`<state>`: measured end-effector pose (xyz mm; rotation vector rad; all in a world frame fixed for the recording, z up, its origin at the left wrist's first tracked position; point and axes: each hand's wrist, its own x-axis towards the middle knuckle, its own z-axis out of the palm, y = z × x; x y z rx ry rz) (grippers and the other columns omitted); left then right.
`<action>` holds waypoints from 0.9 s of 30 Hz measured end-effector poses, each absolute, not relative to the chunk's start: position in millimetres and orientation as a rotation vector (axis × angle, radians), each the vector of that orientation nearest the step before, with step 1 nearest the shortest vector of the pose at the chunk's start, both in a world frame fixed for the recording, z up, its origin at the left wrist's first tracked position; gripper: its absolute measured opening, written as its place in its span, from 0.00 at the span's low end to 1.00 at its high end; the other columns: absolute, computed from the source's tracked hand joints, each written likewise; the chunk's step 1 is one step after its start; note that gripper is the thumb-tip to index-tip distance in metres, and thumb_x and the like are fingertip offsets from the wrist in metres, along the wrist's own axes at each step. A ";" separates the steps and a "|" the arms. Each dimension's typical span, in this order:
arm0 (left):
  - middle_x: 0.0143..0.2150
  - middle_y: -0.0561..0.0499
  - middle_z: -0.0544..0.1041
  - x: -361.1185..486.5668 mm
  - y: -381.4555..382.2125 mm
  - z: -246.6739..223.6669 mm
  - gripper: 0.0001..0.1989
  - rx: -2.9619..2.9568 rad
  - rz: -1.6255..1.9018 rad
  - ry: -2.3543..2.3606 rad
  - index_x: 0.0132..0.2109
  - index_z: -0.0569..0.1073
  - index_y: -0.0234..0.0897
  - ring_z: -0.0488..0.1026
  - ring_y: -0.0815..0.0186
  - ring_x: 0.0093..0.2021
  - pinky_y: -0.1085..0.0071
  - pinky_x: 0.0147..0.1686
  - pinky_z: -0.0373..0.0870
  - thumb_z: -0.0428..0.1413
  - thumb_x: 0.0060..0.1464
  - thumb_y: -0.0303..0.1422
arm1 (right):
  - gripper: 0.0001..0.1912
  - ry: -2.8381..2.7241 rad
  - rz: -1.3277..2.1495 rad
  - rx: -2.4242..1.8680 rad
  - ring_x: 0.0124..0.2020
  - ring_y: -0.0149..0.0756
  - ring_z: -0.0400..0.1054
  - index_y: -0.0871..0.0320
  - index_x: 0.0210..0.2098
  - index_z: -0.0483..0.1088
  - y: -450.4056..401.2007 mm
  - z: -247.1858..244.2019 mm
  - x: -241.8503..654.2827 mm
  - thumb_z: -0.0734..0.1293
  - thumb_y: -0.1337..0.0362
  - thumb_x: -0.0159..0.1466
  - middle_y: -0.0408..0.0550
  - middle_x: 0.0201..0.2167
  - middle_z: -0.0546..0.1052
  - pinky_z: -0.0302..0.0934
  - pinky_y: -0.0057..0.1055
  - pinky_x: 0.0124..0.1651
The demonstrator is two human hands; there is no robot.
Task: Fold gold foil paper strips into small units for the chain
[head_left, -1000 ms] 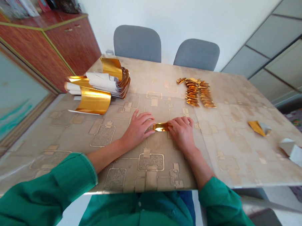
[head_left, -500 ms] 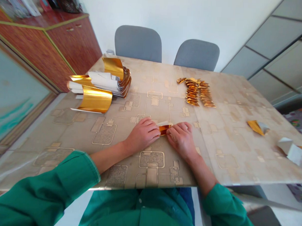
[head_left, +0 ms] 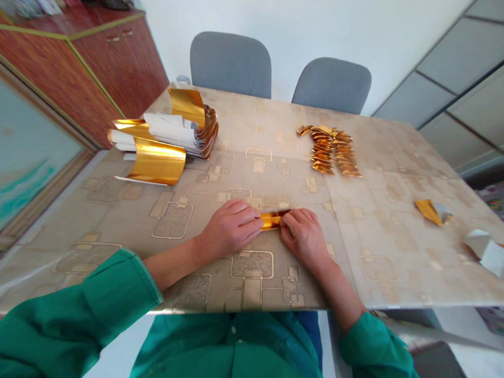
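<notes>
Between my two hands a narrow strip of folded gold foil paper (head_left: pixel 271 221) lies low at the tabletop. My left hand (head_left: pixel 232 226) is closed on its left end, fingers pressed together over it. The fingertips of my right hand (head_left: pixel 304 231) pinch the right end. Both ends of the strip are covered by my fingers. Beyond my hands on the right stand rows of small folded gold paper pieces (head_left: pixel 323 150). Over to the left lies a stack of gold and white paper sheets (head_left: pixel 171 132), some curling up at the edges.
A patterned cloth (head_left: pixel 257 161) covers the table. A crumpled gold paper (head_left: pixel 430 210) and a white paper scrap (head_left: pixel 492 252) lie on the right. Two grey chairs (head_left: pixel 232 63) stand behind the table, with a red-brown cabinet (head_left: pixel 119 66) at back left.
The white edge seen behind the strip is gone, and more gold surface now shows between my hands. My left hand has shifted slightly left. The view has tilted a little.
</notes>
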<state>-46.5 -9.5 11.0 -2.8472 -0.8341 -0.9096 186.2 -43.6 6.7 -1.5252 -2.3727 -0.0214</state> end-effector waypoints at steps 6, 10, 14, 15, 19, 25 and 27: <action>0.49 0.46 0.77 -36.7 -11.6 6.3 0.10 -3.007 -0.772 -0.677 0.49 0.76 0.37 0.72 0.60 0.49 0.63 0.52 0.68 0.55 0.64 0.35 | 0.06 -2.360 0.049 -1.543 0.40 0.39 0.62 0.56 0.33 0.68 -44.3 5.6 185.8 0.61 0.71 0.63 0.47 0.34 0.72 0.54 0.32 0.47; 0.49 0.46 0.78 -34.0 -2.6 -1.6 0.08 -3.111 -0.657 -0.889 0.46 0.75 0.35 0.72 0.59 0.49 0.61 0.52 0.69 0.57 0.61 0.33 | 0.06 -2.366 0.080 -1.548 0.41 0.39 0.63 0.56 0.34 0.68 -44.7 6.5 186.2 0.61 0.71 0.65 0.47 0.35 0.72 0.54 0.33 0.48; 0.47 0.47 0.78 -33.3 -2.5 -3.8 0.04 -3.129 -0.701 -0.967 0.41 0.75 0.35 0.73 0.60 0.49 0.61 0.52 0.69 0.57 0.62 0.31 | 0.05 -2.380 0.117 -1.535 0.43 0.40 0.63 0.56 0.36 0.69 -45.5 10.2 187.3 0.61 0.68 0.67 0.48 0.37 0.74 0.54 0.34 0.49; 0.47 0.47 0.79 -33.1 -3.5 -3.7 0.04 -3.128 -0.718 -0.980 0.40 0.74 0.35 0.73 0.60 0.48 0.61 0.52 0.69 0.56 0.62 0.31 | 0.05 -2.384 0.135 -1.523 0.44 0.40 0.63 0.56 0.37 0.69 -45.4 11.6 187.9 0.62 0.67 0.67 0.48 0.38 0.74 0.54 0.34 0.50; 0.46 0.47 0.78 -33.0 -6.9 -2.3 0.05 -3.133 -0.791 -1.059 0.38 0.73 0.35 0.73 0.60 0.48 0.61 0.51 0.69 0.54 0.63 0.29 | 0.05 -2.410 0.227 -1.442 0.44 0.39 0.65 0.55 0.38 0.71 -41.5 16.0 193.9 0.63 0.65 0.68 0.48 0.40 0.76 0.54 0.36 0.51; 0.45 0.46 0.77 -32.8 -8.6 -1.5 0.03 -3.136 -0.862 -1.193 0.35 0.71 0.35 0.71 0.59 0.47 0.61 0.51 0.68 0.55 0.59 0.26 | 0.05 -2.432 0.450 -1.254 0.41 0.37 0.67 0.54 0.40 0.73 -18.8 10.0 213.6 0.65 0.62 0.69 0.47 0.38 0.77 0.55 0.36 0.48; 0.45 0.46 0.76 -31.9 -8.9 -1.5 0.03 -3.099 -0.868 -1.262 0.35 0.72 0.35 0.70 0.59 0.47 0.60 0.50 0.67 0.55 0.58 0.26 | 0.07 -2.425 0.527 -1.229 0.40 0.36 0.68 0.53 0.39 0.74 -10.8 7.4 217.5 0.65 0.59 0.69 0.46 0.37 0.77 0.55 0.35 0.47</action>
